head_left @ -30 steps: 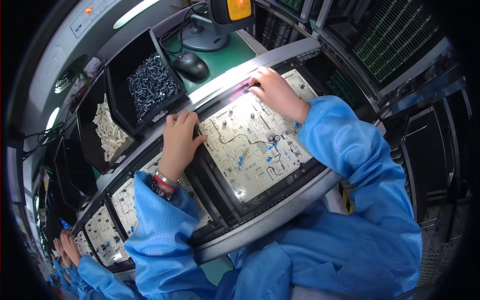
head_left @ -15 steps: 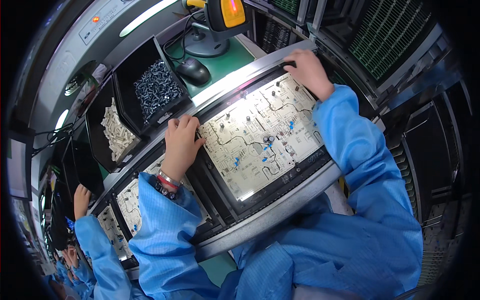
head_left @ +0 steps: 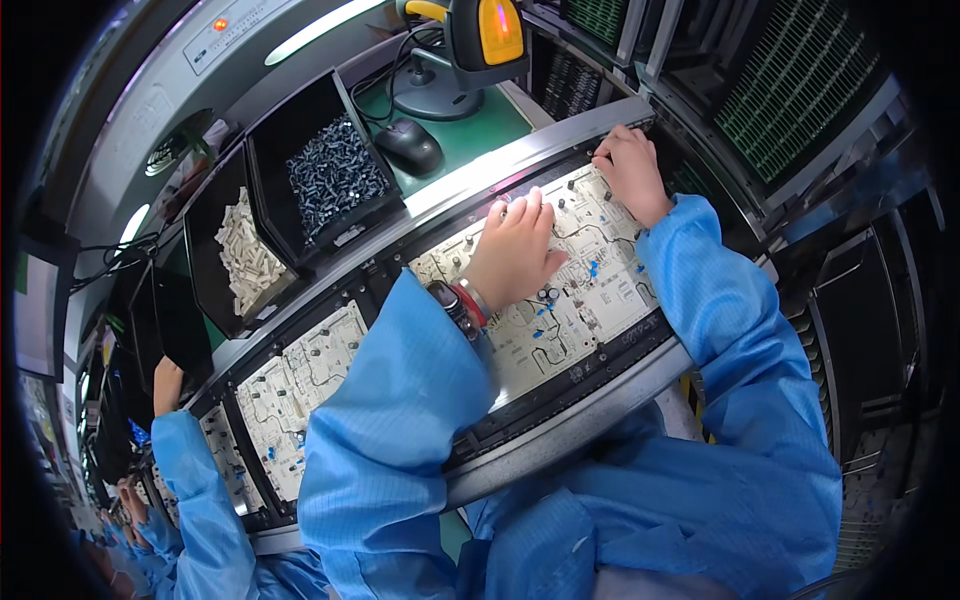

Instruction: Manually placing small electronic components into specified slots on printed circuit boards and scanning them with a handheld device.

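A pale circuit board [head_left: 545, 345] with small black cylinders and blue parts lies in a dark frame on the line before me. Over its middle is my left hand [head_left: 512, 255], fingers stretched toward the far edge and thumb apart; nothing shows in it. That hand and its sleeve cover much of the board's left half. At the far right corner, my right hand [head_left: 634, 178] bends its fingers down by the frame's edge. Whatever they grip, if anything, is hidden beneath them.
Behind the metal rail stand a black bin of dark small parts [head_left: 335, 175] and a bin of white pieces [head_left: 248, 255]. Further back are a mouse [head_left: 412, 147] and a yellow-black scanner [head_left: 485, 40]. More boards [head_left: 290, 385] and another person's hand [head_left: 167, 385] are at left.
My left hand has moved right, from the board's left edge to over its middle. My right hand stays by the far right corner. The whole view has shifted slightly.
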The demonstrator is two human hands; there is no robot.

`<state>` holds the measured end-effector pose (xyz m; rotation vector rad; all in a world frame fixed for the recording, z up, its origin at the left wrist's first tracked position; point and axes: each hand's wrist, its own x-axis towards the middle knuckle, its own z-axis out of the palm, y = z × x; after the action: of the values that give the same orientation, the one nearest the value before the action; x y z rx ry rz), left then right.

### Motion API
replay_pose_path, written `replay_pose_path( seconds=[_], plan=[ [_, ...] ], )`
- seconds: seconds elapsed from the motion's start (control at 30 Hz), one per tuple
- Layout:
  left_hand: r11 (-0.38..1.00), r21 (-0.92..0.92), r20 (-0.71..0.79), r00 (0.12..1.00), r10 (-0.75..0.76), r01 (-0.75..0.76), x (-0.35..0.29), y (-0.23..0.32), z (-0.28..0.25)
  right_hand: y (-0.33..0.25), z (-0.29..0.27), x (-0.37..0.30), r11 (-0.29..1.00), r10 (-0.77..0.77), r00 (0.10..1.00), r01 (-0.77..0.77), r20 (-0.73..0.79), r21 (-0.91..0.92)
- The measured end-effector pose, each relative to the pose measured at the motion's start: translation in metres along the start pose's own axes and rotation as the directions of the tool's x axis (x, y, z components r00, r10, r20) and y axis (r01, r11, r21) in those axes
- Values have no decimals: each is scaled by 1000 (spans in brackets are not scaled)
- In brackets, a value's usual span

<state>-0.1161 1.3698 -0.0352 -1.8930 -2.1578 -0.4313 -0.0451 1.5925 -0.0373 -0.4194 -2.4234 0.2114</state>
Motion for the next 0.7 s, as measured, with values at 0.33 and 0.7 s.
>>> replay_pose_path(
  seconds=[0.33, 0.7],
  plan=[
    [987, -159, -8, 1000, -25, 24, -1, -4, -19, -80, -34, 18, 920, -22, 949, 143, 315, -365],
    [752, -207, -417, 639, -646, 625, -102, -66, -181, -245, 62, 96, 661, -744, 651, 687, 149, 301]
  ],
)
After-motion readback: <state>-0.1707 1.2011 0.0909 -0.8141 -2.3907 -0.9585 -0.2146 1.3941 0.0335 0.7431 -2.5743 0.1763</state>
